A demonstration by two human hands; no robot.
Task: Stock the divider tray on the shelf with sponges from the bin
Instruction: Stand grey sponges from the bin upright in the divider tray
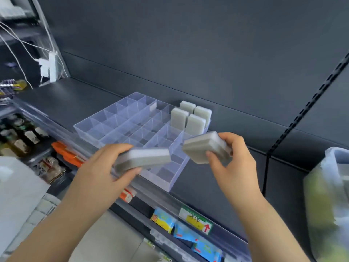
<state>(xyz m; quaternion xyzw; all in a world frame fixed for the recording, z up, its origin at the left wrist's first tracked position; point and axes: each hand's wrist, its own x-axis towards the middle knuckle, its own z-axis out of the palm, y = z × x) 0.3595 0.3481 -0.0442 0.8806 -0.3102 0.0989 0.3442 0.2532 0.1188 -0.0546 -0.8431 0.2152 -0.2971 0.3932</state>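
A clear plastic divider tray (105,120) lies on the dark shelf, its near corner hanging over the shelf's front edge. Several grey-white sponges (190,117) stand upright in its far right compartments; the other compartments look empty. My left hand (105,163) grips a grey sponge (143,158) flat over the tray's near side. My right hand (234,157) holds a second grey sponge (204,146), tilted, above the tray's right edge and just in front of the standing sponges.
A dark shelf (62,103) with a dark back panel. A black slotted upright (294,121) runs down at the right. A blurred translucent bin (332,201) shows at the right edge. Below are packaged goods and a price tag (196,220); white cables (47,67) hang at the upper left.
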